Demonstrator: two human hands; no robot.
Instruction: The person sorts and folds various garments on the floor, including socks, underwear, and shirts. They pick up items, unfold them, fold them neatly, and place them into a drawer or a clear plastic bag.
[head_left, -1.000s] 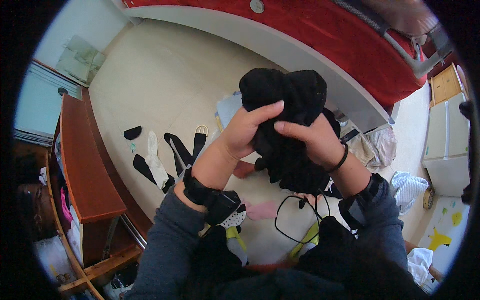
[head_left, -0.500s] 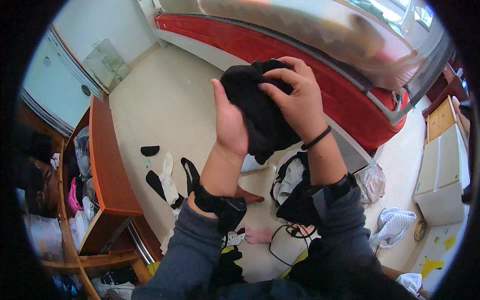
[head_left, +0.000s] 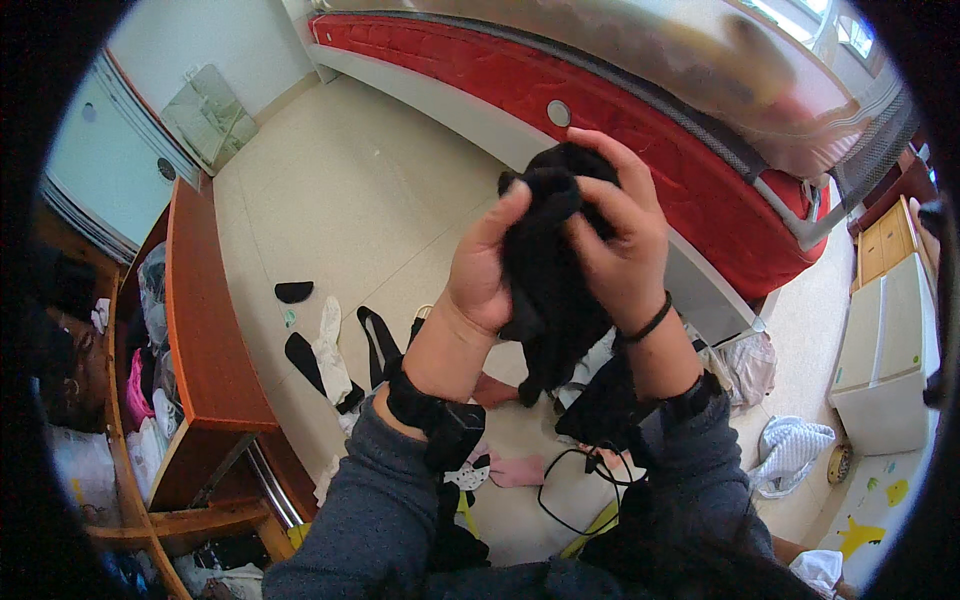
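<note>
In front of me a bunched black cloth garment (head_left: 548, 265) is held up between both hands, its lower end hanging loose. My left hand (head_left: 482, 268) grips its left side, with the thumb pressed over the upper fold. On the other side my right hand (head_left: 628, 235) is closed on the upper part, its fingers bent into the cloth. Folds hide the exact kind of garment. Below on the floor lie a white sock (head_left: 331, 348), a black sock (head_left: 304, 362), a reddish-brown sock (head_left: 494, 391) and a pink piece of cloth (head_left: 516, 470).
A bed with a red mattress side (head_left: 480, 85) runs across the far side. An open drawer with a brown front (head_left: 215, 350) stands at left, full of clothes. Dark clothes (head_left: 603, 405) and a black cord (head_left: 560, 505) lie near me; a checked cloth (head_left: 793, 445) is at right.
Both hands have shifted a little right and down with the black garment. It is now bunched narrower, and my left thumb has folded over its upper part.
</note>
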